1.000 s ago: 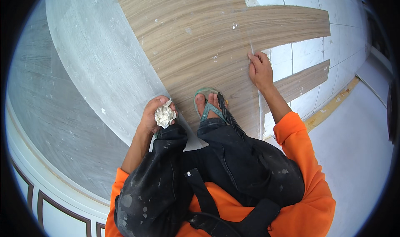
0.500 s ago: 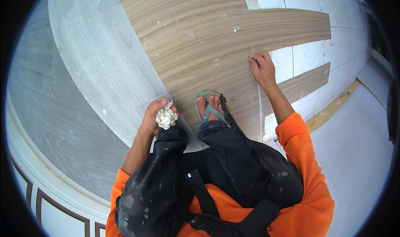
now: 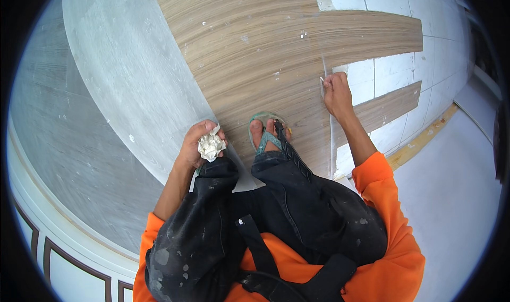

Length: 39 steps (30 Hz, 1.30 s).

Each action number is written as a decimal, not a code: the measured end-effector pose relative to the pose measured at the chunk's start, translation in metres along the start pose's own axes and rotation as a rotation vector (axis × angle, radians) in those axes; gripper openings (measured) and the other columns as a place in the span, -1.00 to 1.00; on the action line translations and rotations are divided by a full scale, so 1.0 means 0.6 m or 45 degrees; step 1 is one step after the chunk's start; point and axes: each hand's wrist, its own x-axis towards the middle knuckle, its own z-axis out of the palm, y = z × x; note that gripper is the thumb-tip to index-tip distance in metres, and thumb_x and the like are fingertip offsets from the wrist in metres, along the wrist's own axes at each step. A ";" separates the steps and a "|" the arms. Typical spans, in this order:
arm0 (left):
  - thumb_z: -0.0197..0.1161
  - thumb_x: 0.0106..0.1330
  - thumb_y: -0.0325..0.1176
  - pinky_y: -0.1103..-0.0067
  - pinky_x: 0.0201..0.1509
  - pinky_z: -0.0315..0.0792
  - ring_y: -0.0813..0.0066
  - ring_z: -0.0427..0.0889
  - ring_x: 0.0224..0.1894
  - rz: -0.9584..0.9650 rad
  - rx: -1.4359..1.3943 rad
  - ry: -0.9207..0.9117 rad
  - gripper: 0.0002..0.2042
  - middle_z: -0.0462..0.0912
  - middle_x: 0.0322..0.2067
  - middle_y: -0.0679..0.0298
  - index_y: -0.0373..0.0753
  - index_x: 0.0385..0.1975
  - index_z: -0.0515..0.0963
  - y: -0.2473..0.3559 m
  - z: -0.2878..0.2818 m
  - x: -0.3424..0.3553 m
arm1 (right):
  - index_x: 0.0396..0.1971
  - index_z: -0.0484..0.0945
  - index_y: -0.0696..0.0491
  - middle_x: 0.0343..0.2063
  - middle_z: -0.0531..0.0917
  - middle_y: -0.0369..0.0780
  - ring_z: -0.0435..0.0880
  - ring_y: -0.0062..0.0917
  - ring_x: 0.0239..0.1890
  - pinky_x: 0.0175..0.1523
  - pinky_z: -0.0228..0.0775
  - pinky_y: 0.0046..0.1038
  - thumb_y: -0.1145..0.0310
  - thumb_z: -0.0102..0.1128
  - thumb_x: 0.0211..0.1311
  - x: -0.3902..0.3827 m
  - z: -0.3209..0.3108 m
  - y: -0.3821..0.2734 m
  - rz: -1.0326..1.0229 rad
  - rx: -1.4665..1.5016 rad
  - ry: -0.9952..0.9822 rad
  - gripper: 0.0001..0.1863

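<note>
My left hand [image 3: 192, 143] is closed around a crumpled off-white wad [image 3: 211, 146], perhaps balled-up masking tape, just above my left knee. My right hand [image 3: 337, 96] is out to the right over the brown wood-look planks [image 3: 255, 63], its fingers pinched together. From that pinch a thin, pale strip of tape [image 3: 322, 85] sticks out at the left side of the fingers. A faint translucent band runs across the planks just beyond it. How firmly the strip still adheres to the floor cannot be made out.
Between my hands is my foot in a green flip-flop [image 3: 265, 137]. Grey planks [image 3: 127, 63] lie to the left, bounded by a white wall panel [image 3: 69, 273]. White square tiles [image 3: 393, 71] show between staggered plank ends at right, beside a yellowish strip [image 3: 419, 138].
My right hand has drawn slightly down and right, its fingers curling tighter, and the pale strip now shows beside them. My left hand keeps the wad almost in place.
</note>
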 end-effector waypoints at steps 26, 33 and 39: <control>0.11 0.19 -0.12 0.43 -0.59 0.52 0.25 0.60 -0.43 -0.025 -0.031 -0.021 -0.74 0.54 -0.49 0.14 -0.21 -0.43 0.41 0.000 -0.004 0.001 | -0.47 0.55 0.15 -0.45 0.61 -0.02 0.56 -0.17 -0.28 -0.20 0.37 -0.29 0.47 -0.03 -0.12 -0.052 -0.111 -0.009 0.242 -0.391 -1.694 -0.80; 0.01 0.25 0.03 0.41 -0.58 0.52 0.22 0.59 -0.40 0.009 -0.149 -0.085 -0.63 0.53 -0.47 0.11 -0.22 -0.38 0.41 -0.002 -0.006 -0.001 | -0.40 0.47 0.11 -0.41 0.50 -0.13 0.49 -0.36 -0.32 -0.22 0.35 -0.41 0.39 0.07 0.05 -0.008 -0.126 -0.057 0.211 0.222 -0.895 -0.87; 0.01 0.20 0.20 0.44 -0.47 0.54 0.26 0.60 -0.36 0.148 -0.015 -0.205 -0.22 0.53 -0.43 0.09 -0.23 0.26 0.02 0.026 0.044 -0.008 | -0.35 0.43 0.07 -0.46 0.44 -0.25 0.45 -0.53 -0.38 -0.28 0.31 -0.50 0.35 0.16 0.10 0.038 -0.105 -0.218 -0.243 0.703 -1.004 -0.83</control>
